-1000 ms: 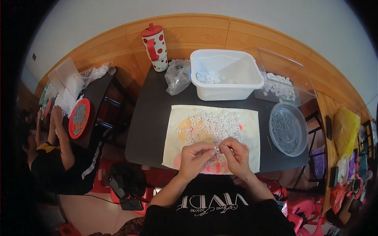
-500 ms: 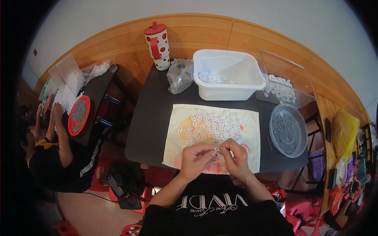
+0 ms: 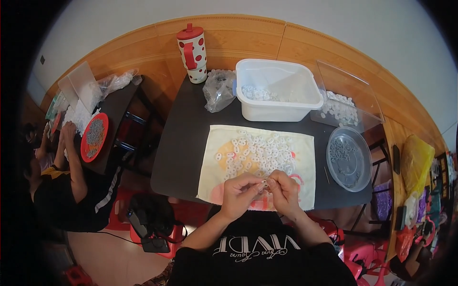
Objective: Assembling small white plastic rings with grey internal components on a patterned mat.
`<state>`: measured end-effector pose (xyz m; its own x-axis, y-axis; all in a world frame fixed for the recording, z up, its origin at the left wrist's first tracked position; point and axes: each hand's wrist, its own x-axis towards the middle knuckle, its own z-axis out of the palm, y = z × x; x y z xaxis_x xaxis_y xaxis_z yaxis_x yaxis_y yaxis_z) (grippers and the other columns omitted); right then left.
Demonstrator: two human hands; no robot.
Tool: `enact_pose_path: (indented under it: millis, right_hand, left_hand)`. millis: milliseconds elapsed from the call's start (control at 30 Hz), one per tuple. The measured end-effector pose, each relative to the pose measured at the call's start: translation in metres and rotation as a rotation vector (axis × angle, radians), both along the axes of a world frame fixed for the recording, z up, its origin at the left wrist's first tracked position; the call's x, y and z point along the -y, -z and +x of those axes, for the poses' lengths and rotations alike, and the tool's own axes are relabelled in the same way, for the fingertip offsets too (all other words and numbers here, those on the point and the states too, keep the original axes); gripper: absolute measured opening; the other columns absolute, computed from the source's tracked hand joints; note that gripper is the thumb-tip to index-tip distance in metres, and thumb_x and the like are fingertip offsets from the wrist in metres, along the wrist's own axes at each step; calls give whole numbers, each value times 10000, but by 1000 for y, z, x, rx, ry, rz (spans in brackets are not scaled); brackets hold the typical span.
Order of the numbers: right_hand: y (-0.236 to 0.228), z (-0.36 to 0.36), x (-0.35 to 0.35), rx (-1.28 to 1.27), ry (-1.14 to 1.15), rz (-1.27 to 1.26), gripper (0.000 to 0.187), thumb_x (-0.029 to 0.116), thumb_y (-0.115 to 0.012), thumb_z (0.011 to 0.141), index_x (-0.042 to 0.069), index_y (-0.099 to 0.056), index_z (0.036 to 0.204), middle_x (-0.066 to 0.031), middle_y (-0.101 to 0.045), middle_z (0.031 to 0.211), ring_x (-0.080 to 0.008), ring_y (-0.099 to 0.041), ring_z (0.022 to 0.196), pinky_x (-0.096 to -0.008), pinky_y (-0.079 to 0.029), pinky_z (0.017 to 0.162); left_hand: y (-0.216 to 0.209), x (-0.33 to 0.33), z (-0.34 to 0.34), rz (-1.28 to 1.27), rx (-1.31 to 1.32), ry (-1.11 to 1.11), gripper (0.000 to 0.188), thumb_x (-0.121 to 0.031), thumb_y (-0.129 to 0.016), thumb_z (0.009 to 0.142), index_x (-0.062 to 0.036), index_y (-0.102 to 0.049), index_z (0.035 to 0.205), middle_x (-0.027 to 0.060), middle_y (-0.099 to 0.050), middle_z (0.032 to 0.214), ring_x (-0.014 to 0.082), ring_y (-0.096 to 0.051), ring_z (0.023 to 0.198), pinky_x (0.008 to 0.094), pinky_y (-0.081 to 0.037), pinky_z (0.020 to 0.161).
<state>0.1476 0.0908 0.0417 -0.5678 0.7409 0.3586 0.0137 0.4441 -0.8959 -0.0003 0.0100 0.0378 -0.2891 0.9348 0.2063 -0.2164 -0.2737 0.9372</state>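
Observation:
My left hand [image 3: 237, 194] is closed, its thumb and forefinger pinching a small white plastic piece [image 3: 264, 183] with dark holes. Against that piece press the thumb and fingertips of my right hand [image 3: 285, 193], also closed; what lies inside this pinch is hidden. Both hands hover over the near part of a pale yellow towel [image 3: 307, 167] with pink and orange patterns. Just beyond my fingertips, a loose pile of similar white two-holed pieces [image 3: 269, 153] spreads across it. A round clear tub [image 3: 354, 177] at the right holds small grey parts [image 3: 342, 148].
Behind the towel stand a white bin [image 3: 276, 112] with white pieces inside, a clear box [image 3: 339, 114] of white discs, a plastic bag [image 3: 219, 93] and a spotted tumbler [image 3: 192, 59]. A thin stick [image 3: 327, 175] lies beside the tub. At left, a person [image 3: 71, 186] works near a red tray [image 3: 106, 138].
My hands stay together over the towel; my right fingers have shifted slightly around the white piece. The view has tilted a little. The pile looks the same.

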Motion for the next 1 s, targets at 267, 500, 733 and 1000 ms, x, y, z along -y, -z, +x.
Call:
enact_pose_path:
  millis: [267, 500, 733, 1000]
  right_hand:
    - [-10, 13, -7, -62, 29, -242, 161, 98, -546, 1034, -26, -645, 1005, -66, -640, 842, -130, -613, 764, -262, -492, 715]
    - [-12, 51, -24, 167, 116, 19, 80, -48, -694, 852, -36, -669, 927, -91, -643, 832, -154, -626, 744, -279, -483, 661]
    - [-11, 50, -19, 380, -7, 431, 127, 13, -736, 803, -2, -684, 919, -141, -622, 884, -336, -632, 791, -383, -505, 672]
    - [1, 41, -21, 386, 2, 463, 166, 14, -758, 800, 14, -671, 942, -125, -618, 871, -295, -635, 782, -360, -501, 696]
  left_hand:
    - [9, -1, 2, -35, 140, 21, 158, 60, -645, 945, 56, -690, 1096, 75, -687, 970, 103, -664, 878, 237, -530, 774]
    - [4, -1, -3, -69, 62, -60, 207, 83, -669, 902, 52, -711, 1103, 56, -698, 967, 83, -628, 854, 216, -491, 778]
    - [11, 3, -4, -33, 127, -61, 196, 90, -651, 917, 51, -695, 1104, 48, -686, 998, 78, -625, 878, 218, -489, 790]
    - [10, 8, 2, -101, 153, -87, 234, 93, -648, 914, 65, -692, 1142, 56, -688, 1016, 94, -628, 889, 225, -492, 819]
